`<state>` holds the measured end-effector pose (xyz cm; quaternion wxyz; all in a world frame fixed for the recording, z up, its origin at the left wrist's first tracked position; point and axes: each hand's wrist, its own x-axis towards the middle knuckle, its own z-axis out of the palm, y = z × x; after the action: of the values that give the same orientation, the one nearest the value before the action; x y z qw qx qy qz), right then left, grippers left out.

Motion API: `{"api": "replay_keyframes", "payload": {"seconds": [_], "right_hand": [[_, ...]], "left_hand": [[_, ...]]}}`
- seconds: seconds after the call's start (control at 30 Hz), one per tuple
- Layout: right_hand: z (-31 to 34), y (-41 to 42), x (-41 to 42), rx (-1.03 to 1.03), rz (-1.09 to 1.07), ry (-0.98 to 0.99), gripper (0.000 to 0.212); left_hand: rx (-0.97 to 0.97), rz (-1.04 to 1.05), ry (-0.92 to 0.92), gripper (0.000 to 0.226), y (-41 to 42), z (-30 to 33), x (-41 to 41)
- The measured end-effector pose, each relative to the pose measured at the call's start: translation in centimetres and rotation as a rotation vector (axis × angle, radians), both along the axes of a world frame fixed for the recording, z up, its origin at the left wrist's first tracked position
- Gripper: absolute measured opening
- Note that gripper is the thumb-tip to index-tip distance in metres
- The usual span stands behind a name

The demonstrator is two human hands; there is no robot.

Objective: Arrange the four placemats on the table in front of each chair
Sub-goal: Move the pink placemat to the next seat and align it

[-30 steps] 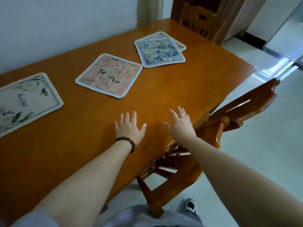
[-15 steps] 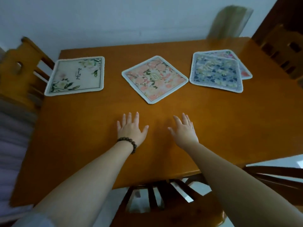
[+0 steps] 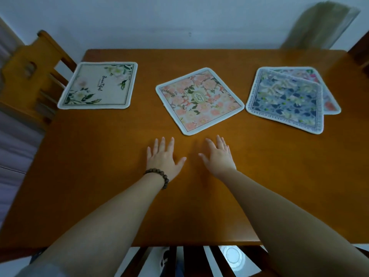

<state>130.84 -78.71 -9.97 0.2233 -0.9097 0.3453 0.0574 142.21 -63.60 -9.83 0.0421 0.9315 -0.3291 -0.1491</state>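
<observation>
Several placemats lie on the far half of the wooden table. A cream mat with green leaves sits at the far left. A pink floral mat, turned like a diamond, lies in the middle. At the far right a blue floral mat overlaps a pink-and-white mat beneath it. My left hand, with a bead bracelet on its wrist, and my right hand rest flat on the table with fingers spread, just short of the pink mat's near corner. Neither holds anything.
A wooden chair stands at the table's left end. Another chair's back slats show under the near edge, below my arms. A dark chair edge is at the far right. A wall runs behind the table.
My view has swung left and now faces the table square on. Both hands stay flat and open, now slightly closer to the pink mat. The mats have not moved.
</observation>
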Motion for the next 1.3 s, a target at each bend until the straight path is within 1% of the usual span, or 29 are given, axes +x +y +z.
{"api": "replay_keyframes", "payload": {"seconds": [0.13,0.2,0.33,0.43,0.53,0.63,0.73,0.87,0.97,1.07,1.2,1.3], "right_hand": [[-1.1,-1.9,4.1,-0.023,0.032,-0.011,0.069],[-1.9,-2.7,5.7,-0.048,0.067,-0.015,0.076],[-3.8,-3.8,8.2,-0.087,0.118,0.042,0.095],[-4.9,-4.1,9.3,-0.099,0.132,0.051,0.097],[-5.9,-3.9,10.2,-0.133,0.124,0.033,0.092],[-6.3,-3.5,10.5,-0.199,0.119,0.016,0.078],[-6.1,-3.3,10.7,-0.257,0.218,0.006,0.060],[-5.4,-2.7,10.8,-0.277,0.319,-0.012,0.047],[-4.7,-2.7,10.8,-0.232,0.280,-0.105,0.040],[-4.1,-3.0,9.8,-0.161,0.259,-0.181,0.037],[-4.0,-2.8,6.3,-0.081,0.278,-0.247,0.034],[-4.1,-2.3,3.0,-0.026,0.285,-0.255,0.035]], "left_hand": [[-0.016,-0.080,-0.029,0.091,-2.1,-1.4,3.0],[-0.019,-0.127,-0.041,0.094,-3.0,-2.0,4.5],[-0.020,-0.193,-0.024,0.098,-5.0,-3.5,7.1],[-0.029,-0.219,0.000,0.099,-5.8,-4.7,8.2],[-0.049,-0.219,0.011,0.098,-5.5,-6.0,9.0],[-0.071,-0.230,-0.018,0.101,-5.1,-6.6,9.1],[-0.099,-0.229,-0.016,0.104,-5.0,-6.7,9.1],[-0.085,-0.228,-0.002,0.096,-4.9,-6.6,9.0],[-0.083,-0.223,0.015,0.093,-4.7,-6.2,8.8],[-0.095,-0.221,0.014,0.093,-4.3,-5.8,8.5],[-0.069,-0.230,0.013,0.093,-3.5,-5.2,7.8],[-0.053,-0.252,0.009,0.096,-2.7,-4.9,7.1]]}}
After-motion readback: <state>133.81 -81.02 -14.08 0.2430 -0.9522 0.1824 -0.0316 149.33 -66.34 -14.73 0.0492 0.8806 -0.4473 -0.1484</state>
